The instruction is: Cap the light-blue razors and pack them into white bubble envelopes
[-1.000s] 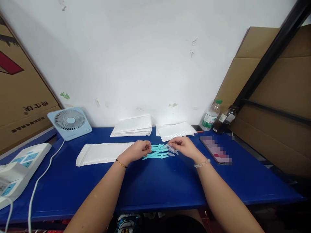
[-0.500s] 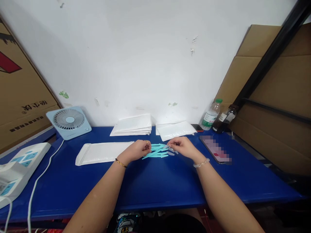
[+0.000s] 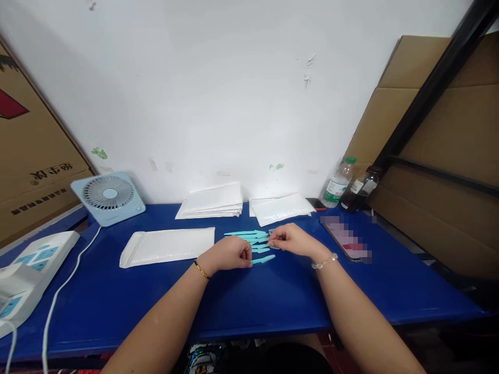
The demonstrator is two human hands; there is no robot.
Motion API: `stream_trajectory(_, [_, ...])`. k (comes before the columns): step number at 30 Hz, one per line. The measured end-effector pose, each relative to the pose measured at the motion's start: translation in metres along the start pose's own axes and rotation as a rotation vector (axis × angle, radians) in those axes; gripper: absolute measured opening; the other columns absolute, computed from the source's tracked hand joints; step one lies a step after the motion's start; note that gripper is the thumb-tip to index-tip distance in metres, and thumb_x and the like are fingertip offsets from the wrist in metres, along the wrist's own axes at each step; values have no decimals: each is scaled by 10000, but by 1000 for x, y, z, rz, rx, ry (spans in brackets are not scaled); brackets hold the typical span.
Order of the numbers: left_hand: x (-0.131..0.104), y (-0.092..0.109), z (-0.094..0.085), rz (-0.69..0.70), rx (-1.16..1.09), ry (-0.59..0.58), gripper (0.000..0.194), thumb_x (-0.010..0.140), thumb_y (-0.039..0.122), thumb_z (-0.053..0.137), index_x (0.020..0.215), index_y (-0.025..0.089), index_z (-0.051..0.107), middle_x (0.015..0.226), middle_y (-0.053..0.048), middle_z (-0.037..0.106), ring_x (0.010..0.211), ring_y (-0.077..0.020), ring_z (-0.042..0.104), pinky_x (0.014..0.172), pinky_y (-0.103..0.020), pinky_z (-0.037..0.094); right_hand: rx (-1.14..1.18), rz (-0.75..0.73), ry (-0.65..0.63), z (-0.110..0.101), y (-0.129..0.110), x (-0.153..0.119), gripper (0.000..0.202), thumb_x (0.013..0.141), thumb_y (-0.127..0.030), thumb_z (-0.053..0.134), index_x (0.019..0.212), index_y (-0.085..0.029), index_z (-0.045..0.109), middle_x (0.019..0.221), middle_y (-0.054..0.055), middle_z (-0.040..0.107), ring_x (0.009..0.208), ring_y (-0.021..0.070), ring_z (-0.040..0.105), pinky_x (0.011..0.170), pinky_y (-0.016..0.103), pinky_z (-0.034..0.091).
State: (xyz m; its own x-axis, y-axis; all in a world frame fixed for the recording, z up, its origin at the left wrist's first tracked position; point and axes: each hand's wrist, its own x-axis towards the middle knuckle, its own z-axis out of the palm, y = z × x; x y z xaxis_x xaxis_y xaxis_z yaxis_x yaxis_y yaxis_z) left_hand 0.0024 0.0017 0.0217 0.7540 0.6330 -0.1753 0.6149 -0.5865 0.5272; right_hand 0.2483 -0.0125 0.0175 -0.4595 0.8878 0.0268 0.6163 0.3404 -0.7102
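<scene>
My left hand (image 3: 233, 252) is closed, its fingertips pinching the end of a slim turquoise eyebrow razor (image 3: 265, 259). This razor points right, in front of the others. Several more turquoise razors (image 3: 245, 234) lie side by side on the blue table (image 3: 265, 301), partly hidden behind my left fingers. My right hand (image 3: 293, 240) is closed just right of them, thumb and index finger together around what seems a small clear razor cap (image 3: 274, 246). Other clear caps lie by and under the right fingers, mostly covered.
A white padded envelope (image 3: 167, 247) lies to the left. Stacked white envelopes (image 3: 212, 200) and further envelopes (image 3: 283, 209) rest along the wall. Around the edges are a fan (image 3: 109, 197), a power strip (image 3: 42, 265), a phone (image 3: 343, 239), a water bottle (image 3: 338, 184) and a dark bottle (image 3: 358, 192).
My left hand has moved right and nearer to me, drawing one razor out from the crossed group. My right hand has stayed almost in place, lowering slightly over the caps.
</scene>
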Motion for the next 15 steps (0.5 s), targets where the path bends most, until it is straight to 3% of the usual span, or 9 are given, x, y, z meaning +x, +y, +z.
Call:
stream_trajectory(3, [2, -2, 1, -1, 91, 54, 273, 698, 468, 660, 771, 206, 649, 730, 8, 645, 640, -130, 558, 525, -225, 324, -144, 43, 81, -1, 9, 2, 131, 735, -266, 615, 744, -157, 687, 664, 9, 647, 591, 121, 545, 541, 212, 363])
stream_trajectory(7, [6, -12, -1, -39, 242, 231, 289, 686, 460, 682, 847, 224, 645, 845, 6, 631, 734, -148, 570, 563, -232, 334, -258, 59, 38, 4, 17, 5, 62, 684, -223, 641, 692, -163, 655, 636, -4, 631, 569, 113, 526, 530, 211, 337])
stream_trajectory(15, [14, -18, 4, 17, 422, 270, 121, 773, 274, 579, 806, 211, 676, 860, -21, 657, 701, -143, 579, 569, -235, 342, -200, 142, -58, 4, 17, 3, 70, 676, -197, 623, 733, -163, 646, 671, 3, 651, 568, 111, 528, 511, 201, 348])
